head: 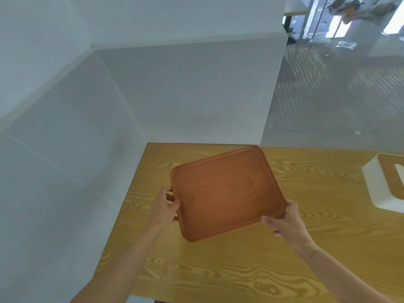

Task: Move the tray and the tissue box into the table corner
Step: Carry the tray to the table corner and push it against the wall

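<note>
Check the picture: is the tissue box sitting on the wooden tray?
No. The tissue box sits on the table, apart from the tray.

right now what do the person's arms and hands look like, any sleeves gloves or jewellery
Both forearms are bare as far as the frame shows, with no sleeves in view. The left hand and right hand wear no gloves, and no rings, watch or bracelet are visible.

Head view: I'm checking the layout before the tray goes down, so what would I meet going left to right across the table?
Left hand → tray → right hand → tissue box, which stands apart at the right edge, partly out of frame.
</note>
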The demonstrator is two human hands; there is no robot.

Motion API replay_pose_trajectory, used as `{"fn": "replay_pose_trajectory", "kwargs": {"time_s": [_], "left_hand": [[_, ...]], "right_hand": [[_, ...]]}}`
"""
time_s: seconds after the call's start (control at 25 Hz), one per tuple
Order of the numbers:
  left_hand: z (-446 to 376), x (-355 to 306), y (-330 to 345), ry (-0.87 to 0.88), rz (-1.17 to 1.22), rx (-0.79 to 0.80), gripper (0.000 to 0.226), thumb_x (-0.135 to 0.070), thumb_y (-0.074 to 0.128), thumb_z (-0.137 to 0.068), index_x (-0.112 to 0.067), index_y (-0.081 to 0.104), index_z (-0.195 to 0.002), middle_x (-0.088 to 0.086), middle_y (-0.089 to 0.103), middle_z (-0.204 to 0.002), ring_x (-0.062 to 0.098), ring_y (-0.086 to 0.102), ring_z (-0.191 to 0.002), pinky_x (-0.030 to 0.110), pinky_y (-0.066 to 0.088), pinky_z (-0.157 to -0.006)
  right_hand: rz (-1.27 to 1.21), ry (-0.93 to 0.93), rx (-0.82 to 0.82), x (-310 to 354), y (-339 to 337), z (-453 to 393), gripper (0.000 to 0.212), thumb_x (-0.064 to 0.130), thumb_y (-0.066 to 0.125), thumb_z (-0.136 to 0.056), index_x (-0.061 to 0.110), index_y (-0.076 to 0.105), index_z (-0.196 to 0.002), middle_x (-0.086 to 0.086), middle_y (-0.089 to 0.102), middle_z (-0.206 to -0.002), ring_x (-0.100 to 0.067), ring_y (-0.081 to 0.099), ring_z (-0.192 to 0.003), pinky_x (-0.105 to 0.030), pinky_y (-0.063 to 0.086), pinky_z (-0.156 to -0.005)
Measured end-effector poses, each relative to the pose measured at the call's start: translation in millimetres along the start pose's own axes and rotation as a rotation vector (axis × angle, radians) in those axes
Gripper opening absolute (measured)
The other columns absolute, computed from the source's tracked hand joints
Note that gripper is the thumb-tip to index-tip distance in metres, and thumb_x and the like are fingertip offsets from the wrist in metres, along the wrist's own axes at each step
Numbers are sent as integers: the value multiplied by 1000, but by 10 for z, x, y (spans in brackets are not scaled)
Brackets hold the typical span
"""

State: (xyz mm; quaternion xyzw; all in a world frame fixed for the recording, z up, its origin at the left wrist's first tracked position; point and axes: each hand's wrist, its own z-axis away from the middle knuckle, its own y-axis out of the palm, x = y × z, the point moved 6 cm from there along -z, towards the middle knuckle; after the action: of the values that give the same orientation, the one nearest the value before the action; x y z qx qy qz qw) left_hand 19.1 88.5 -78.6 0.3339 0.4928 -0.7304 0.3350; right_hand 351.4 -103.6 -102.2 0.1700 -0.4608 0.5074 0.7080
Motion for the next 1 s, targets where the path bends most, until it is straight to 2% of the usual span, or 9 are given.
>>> {"fn": "replay_pose_trajectory", "kwargs": {"time_s": [0.12, 0.32, 0.48, 0.64, 0.84, 0.92, 1.0], "left_hand": [[-312, 9, 101, -7, -53, 53, 34, -14, 66, -93, -24, 51, -121, 2, 61, -101, 25, 70, -75, 34, 61, -51], [-895, 87, 266, 17, -163, 131, 33, -16, 67, -93, -23, 52, -121, -1, 62, -97, 21, 71, -68, 34, 61, -50], [-1314, 93, 442, 58, -288, 215, 30, -20, 64, -95, -24, 50, -122, -5, 64, -92, 17, 70, -67, 47, 62, -63], [-1613, 71, 681, 89, -423, 272, 30, -22, 61, -96, -20, 51, -124, -3, 67, -90, 15, 69, -72, 46, 60, -70], [-1786, 124, 913, 96, -511, 290, 35, -23, 60, -97, -16, 53, -130, -2, 66, -101, 16, 64, -83, 39, 55, -73], [-1792, 166, 985, 97, -513, 293, 39, -24, 57, -99, -17, 51, -137, 1, 66, -117, 20, 64, -100, 40, 54, -83], [-1770, 198, 1040, 113, -519, 265, 42, -24, 54, -101, -18, 49, -141, 2, 61, -129, 21, 60, -112, 37, 51, -87]], "right_hand": [[-3, 33, -44, -48, 19, -179, 85, 21, 86, -77, 29, 28, -139, -7, 72, -96, -21, 71, -86, -33, 55, -65], [5, 122, -116, -165, 145, -480, 78, 24, 85, -78, 34, 29, -132, -7, 73, -92, -22, 72, -82, -29, 53, -61], [27, 192, -187, -269, 259, -661, 75, 24, 85, -78, 26, 32, -131, -7, 71, -94, -22, 71, -78, -28, 52, -57], [52, 267, -217, -397, 332, -855, 78, 23, 84, -79, 19, 31, -136, -9, 70, -95, -25, 70, -77, -33, 54, -58], [79, 329, -241, -508, 337, -964, 86, 24, 83, -81, 17, 27, -145, -8, 69, -98, -25, 70, -78, -34, 53, -58], [87, 341, -239, -538, 351, -954, 90, 26, 82, -81, 21, 24, -149, -7, 68, -103, -25, 70, -79, -36, 57, -61], [91, 346, -244, -554, 361, -932, 95, 29, 82, -82, 26, 19, -153, -6, 67, -108, -26, 70, -79, -41, 60, -68]]}}
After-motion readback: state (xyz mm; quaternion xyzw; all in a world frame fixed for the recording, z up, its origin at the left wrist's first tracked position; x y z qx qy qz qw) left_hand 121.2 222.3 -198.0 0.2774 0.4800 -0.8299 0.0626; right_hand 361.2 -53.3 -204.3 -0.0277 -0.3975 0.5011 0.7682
